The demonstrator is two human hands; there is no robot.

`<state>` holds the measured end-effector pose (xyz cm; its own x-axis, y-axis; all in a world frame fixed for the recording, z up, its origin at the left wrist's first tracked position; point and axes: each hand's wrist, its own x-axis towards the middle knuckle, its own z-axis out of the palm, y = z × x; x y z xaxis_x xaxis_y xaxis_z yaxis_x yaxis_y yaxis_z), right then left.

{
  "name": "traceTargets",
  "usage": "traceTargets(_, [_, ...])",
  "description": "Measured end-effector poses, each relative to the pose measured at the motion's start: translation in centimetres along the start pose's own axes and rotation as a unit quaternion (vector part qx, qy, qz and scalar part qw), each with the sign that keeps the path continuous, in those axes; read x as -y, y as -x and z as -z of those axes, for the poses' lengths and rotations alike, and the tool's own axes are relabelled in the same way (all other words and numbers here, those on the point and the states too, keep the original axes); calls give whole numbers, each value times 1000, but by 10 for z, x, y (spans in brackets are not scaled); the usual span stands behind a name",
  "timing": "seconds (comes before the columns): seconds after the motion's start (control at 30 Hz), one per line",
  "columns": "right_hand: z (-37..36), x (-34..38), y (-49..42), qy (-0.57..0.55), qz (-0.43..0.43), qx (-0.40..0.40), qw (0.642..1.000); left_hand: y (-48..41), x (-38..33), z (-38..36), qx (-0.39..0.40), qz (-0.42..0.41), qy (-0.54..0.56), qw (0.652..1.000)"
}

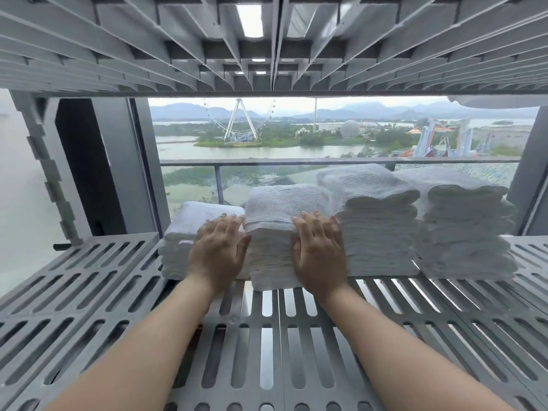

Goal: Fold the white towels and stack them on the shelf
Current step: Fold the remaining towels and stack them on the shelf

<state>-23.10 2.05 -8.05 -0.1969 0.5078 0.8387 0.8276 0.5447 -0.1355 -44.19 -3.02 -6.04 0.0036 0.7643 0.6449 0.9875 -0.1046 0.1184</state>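
Several stacks of folded white towels stand in a row on the grey slotted shelf (89, 295). My left hand (218, 250) and my right hand (320, 250) lie with straight fingers against the two sides of the second stack from the left (271, 232), which juts forward of the others. A low stack (181, 244) sits to its left, partly behind my left hand. A taller stack (376, 226) stands to its right, and another tall stack (465, 229) is at the far right.
Another slotted grey shelf (267, 46) hangs close overhead. Shelf uprights (47, 173) stand at the left and right. Behind the towels is a window with a railing. The front half of the shelf surface is bare.
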Motion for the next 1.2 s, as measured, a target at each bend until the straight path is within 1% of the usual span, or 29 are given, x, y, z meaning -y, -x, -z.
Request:
traceTargets(0.1, [3,20,3,1,45,27,999,0,20,-2,30,26,-36,999])
traceTargets(0.17, [1,34,1,-5,72,40,997,3,26,-7,54,27,-66,996])
traceTargets(0.3, [-9,50,-6,-2,50,49,998,7,33,-15,62,39,-69,995])
traceTargets(0.4, [-15,37,-1,32,47,42,998,9,37,-13,58,57,-54,995])
traceTargets(0.47, [-16,28,3,50,49,44,997,11,35,-14,55,53,-54,996])
traceTargets(0.57, [-17,28,6,60,47,63,995,12,27,-16,37,57,-31,997])
traceTargets(0.7, [-11,31,7,66,43,95,992,3,3,-10,-51,89,79,992])
traceTargets(0.8, [-2,29,11,48,41,103,993,0,-24,-8,-110,55,113,986])
traceTargets(0.87, [7,23,13,27,33,94,995,-2,-40,-7,-135,2,97,986])
traceTargets(0.93, [18,12,14,22,28,72,997,-4,-57,-8,-142,-49,80,985])
traceTargets(1.03, [36,-14,10,36,33,45,998,-9,-82,-12,-115,-87,79,986])
traceTargets(1.2, [62,-69,0,95,4,23,995,-19,-129,-18,-68,-90,70,991])
